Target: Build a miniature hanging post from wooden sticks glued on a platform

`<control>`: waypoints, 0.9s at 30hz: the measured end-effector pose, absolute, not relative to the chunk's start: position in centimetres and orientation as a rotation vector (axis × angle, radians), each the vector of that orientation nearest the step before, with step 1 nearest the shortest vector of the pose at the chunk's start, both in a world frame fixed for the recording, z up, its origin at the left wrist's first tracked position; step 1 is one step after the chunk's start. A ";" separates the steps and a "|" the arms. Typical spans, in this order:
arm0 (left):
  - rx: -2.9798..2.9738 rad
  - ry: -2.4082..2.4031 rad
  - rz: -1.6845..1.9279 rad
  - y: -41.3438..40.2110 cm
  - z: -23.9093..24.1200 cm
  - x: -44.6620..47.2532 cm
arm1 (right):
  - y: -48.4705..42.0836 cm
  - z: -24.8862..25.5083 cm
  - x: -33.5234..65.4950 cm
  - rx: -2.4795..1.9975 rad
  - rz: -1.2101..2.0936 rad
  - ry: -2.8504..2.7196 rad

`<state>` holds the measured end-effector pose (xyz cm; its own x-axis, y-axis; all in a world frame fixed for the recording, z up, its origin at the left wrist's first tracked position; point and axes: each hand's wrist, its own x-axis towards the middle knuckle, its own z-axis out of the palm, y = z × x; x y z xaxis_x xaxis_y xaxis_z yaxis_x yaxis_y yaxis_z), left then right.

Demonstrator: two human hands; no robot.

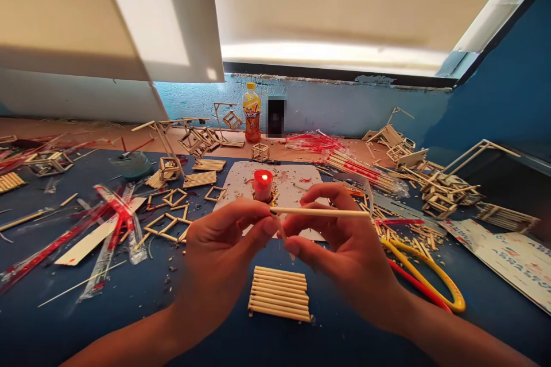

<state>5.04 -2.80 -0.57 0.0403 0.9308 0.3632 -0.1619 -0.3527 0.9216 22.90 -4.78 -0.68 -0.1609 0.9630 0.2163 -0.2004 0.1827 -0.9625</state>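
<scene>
My left hand (235, 241) is closed, its thumb and forefinger pinching the dark-tipped end of a pale wooden stick (322, 213). That stick lies level and runs right, in front of my right hand (344, 235). A second, shorter stick (282, 230) slants down from the pinched end. My right thumb and a bent finger close around this shorter piece; their exact contact is partly hidden. Just beyond my fingertips burns a red candle (263, 184) on a littered white sheet (232, 175). Below the hands lies a small raft of parallel sticks (279, 293).
Yellow-and-red-handled scissors or pliers (447, 287) lie right of my right hand. Stick frames (170, 223) and red plastic wrappers (116, 218) spread leftward. A drink bottle (252, 114) stands at the back. Stick models (447, 189) and printed cardboard (508, 258) occupy the right side.
</scene>
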 end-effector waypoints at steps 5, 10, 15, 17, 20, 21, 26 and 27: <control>1.286 0.795 1.424 -2.9 -0.5 5.4 | -4.5 -0.7 22.8 -0.836 1.233 -1.263; 1.209 0.788 1.312 -3.0 -0.1 5.1 | -4.5 -0.8 22.9 -0.897 1.220 -1.204; 1.288 0.772 1.257 -3.1 0.6 4.2 | -4.7 -0.9 23.2 -0.917 1.196 -1.263; 1.308 0.756 1.233 -3.1 0.7 4.1 | -4.8 -0.9 23.2 -0.923 1.172 -1.293; 1.329 0.774 1.244 -3.3 0.9 4.1 | -4.9 -1.0 23.2 -0.912 1.094 -1.343; 1.341 0.791 1.260 -3.4 1.0 4.1 | -5.0 -1.0 23.2 -0.902 1.061 -1.358; 1.421 0.877 1.330 -3.4 1.3 4.4 | -5.0 -1.4 23.2 -0.883 0.950 -1.427; 1.438 0.874 1.331 -3.4 1.4 4.4 | -5.0 -1.4 23.3 -0.880 0.940 -1.435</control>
